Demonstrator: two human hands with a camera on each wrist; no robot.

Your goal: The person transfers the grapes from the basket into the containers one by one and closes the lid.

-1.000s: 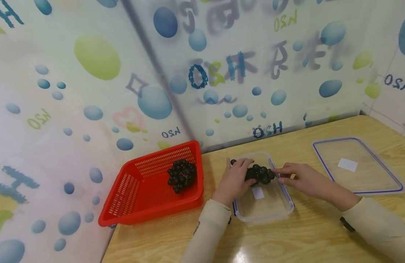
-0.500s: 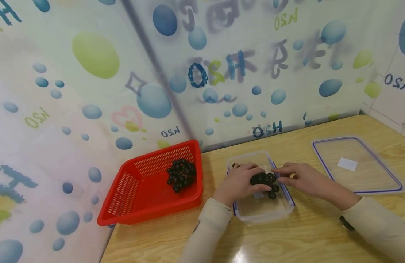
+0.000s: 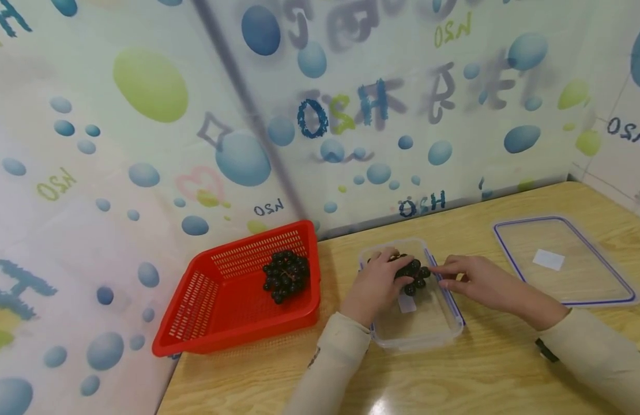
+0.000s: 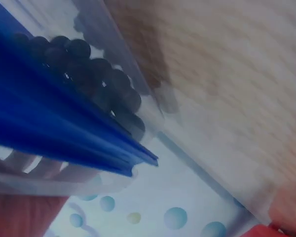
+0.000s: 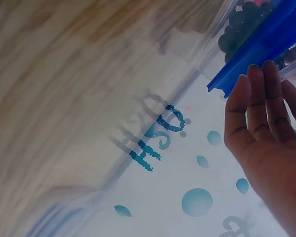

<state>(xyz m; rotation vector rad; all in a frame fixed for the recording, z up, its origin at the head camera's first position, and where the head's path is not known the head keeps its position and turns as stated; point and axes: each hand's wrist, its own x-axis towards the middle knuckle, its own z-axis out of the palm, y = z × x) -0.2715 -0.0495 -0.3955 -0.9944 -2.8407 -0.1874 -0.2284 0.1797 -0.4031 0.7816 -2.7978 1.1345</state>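
In the head view a clear plastic container (image 3: 424,340) with blue side latches stands on the table. My left hand (image 3: 374,285) reaches down into it, fingers and thumb curled round a bunch of dark grapes (image 3: 417,276). Part of the bunch is hidden under that hand. At the container's right side my right hand (image 3: 473,279) touches the edge with fairly straight fingers. The right wrist view shows those fingertips (image 5: 254,71) against the blue latch (image 5: 266,54), with grapes (image 5: 244,24) visible through the wall. From the left wrist, a blue latch (image 4: 64,118) covers much of the grapes (image 4: 108,84).
A red perforated basket (image 3: 237,340) on the left holds another bunch of dark grapes (image 3: 286,275). To the right lies a clear lid (image 3: 584,271) with a blue seal and white label. A patterned wall covering (image 3: 351,173) rises behind the wooden table (image 3: 481,369).
The bunch in my left hand first shifted towards the front right of the container, then back and left. My right hand has stayed at the container's edge.
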